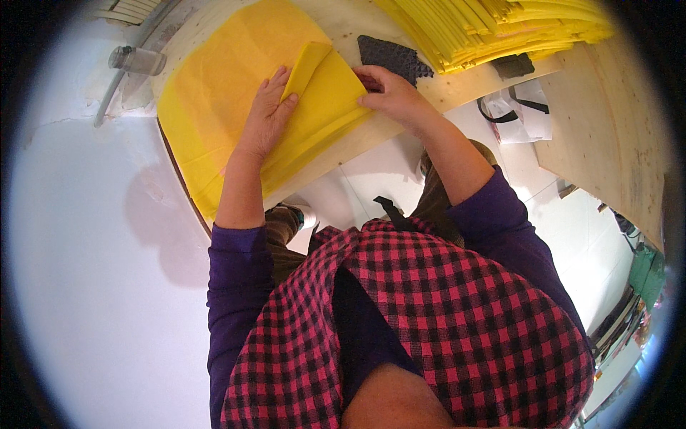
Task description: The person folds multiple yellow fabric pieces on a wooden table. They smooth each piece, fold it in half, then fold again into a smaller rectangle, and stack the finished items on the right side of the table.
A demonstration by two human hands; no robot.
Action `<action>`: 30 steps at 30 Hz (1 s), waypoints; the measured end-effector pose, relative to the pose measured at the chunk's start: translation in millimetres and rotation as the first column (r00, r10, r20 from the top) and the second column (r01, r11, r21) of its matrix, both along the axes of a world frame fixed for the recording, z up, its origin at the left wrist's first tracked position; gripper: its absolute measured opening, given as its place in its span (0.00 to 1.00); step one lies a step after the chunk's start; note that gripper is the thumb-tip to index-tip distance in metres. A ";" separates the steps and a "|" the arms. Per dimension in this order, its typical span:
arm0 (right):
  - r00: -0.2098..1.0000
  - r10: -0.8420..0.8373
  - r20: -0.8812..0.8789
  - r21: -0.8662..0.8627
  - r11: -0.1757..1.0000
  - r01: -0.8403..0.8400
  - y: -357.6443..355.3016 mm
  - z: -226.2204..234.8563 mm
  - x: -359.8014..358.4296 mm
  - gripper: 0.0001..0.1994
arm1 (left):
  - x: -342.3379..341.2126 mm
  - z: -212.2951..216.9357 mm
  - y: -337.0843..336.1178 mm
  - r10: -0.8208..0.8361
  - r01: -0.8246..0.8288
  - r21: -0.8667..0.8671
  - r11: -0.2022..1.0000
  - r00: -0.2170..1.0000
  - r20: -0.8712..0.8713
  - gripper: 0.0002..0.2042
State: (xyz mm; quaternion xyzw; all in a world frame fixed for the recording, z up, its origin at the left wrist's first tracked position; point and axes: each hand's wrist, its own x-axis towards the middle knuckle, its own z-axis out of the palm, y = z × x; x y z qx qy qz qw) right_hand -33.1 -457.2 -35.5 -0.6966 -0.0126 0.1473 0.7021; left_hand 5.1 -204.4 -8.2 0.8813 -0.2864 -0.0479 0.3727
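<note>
A wide sheet of thin yellow cloth (207,93) lies over the table in front of me, with its right part doubled over. A narrow flap (306,68) of it stands up from the folded part. My left hand (268,114) rests on the cloth just left of this flap, fingers stretched out and thumb against the flap's lower end. At the right edge of the folded part, my right hand (393,96) pinches the cloth, thumb on top; its other fingertips are partly hidden.
Beyond my right hand lies a dark grey textured cloth (389,57). A tall stack of folded yellow cloth (486,32) fills the far right, with a small dark piece (513,66) beside it. A clear jar (136,61) is at far left; a white bag (525,118) sits below the table edge.
</note>
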 end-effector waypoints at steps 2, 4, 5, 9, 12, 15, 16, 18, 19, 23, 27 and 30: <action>1.000 -0.029 0.001 0.032 0.999 0.028 0.6 -1.2 0.1 0.27 | -1.6 1.7 -0.9 0.013 -0.013 -0.005 1.000 1.000 -0.013 0.22; 0.999 -0.033 0.008 0.036 0.999 0.033 1.3 -3.2 0.6 0.27 | -3.8 2.9 -2.0 0.042 -0.043 -0.016 0.999 0.998 -0.035 0.22; 0.999 -0.034 0.018 0.061 0.998 0.033 1.8 -4.3 0.9 0.27 | -3.8 3.5 -2.3 0.042 -0.043 -0.013 0.999 0.999 -0.033 0.22; 0.998 -0.051 0.037 -0.008 0.999 0.051 3.0 -8.4 2.3 0.27 | -3.9 4.6 -3.6 0.032 -0.032 -0.004 0.999 0.999 -0.009 0.22; 0.998 -0.055 0.032 -0.031 0.998 0.056 2.8 -8.8 2.4 0.27 | -4.5 4.9 -4.1 0.046 -0.046 -0.001 0.999 0.999 -0.026 0.23; 0.999 -0.034 0.008 -0.056 0.998 0.034 1.8 -7.1 2.2 0.27 | -4.9 5.1 -4.1 0.053 -0.053 -0.002 0.999 0.998 -0.037 0.23; 1.000 -0.022 -0.009 -0.051 0.998 0.021 1.3 -6.2 2.2 0.28 | -5.1 5.0 -3.9 0.051 -0.052 -0.003 0.999 0.998 -0.035 0.23; 1.000 -0.009 -0.024 -0.041 0.999 0.008 1.2 -4.9 2.2 0.28 | -4.2 4.4 -3.7 0.035 -0.035 -0.005 0.999 0.999 -0.008 0.23; 1.000 -0.009 -0.022 -0.037 0.999 0.008 0.8 -4.4 2.4 0.28 | -3.8 4.0 -3.4 0.030 -0.030 -0.001 1.000 1.000 0.009 0.23; 1.000 0.006 -0.022 -0.044 0.999 -0.007 1.0 -5.3 2.8 0.27 | -1.5 1.6 -2.0 0.011 -0.011 0.002 1.000 1.000 0.012 0.23; 0.999 -0.040 0.016 -0.021 0.999 0.040 1.7 -8.8 3.0 0.27 | -0.5 0.0 -1.0 0.001 -0.002 0.017 1.000 1.000 0.028 0.22; 0.999 -0.031 0.007 -0.023 0.999 0.031 1.5 -10.8 3.5 0.27 | -0.3 0.2 -0.9 -0.006 0.005 0.017 1.000 1.000 0.030 0.22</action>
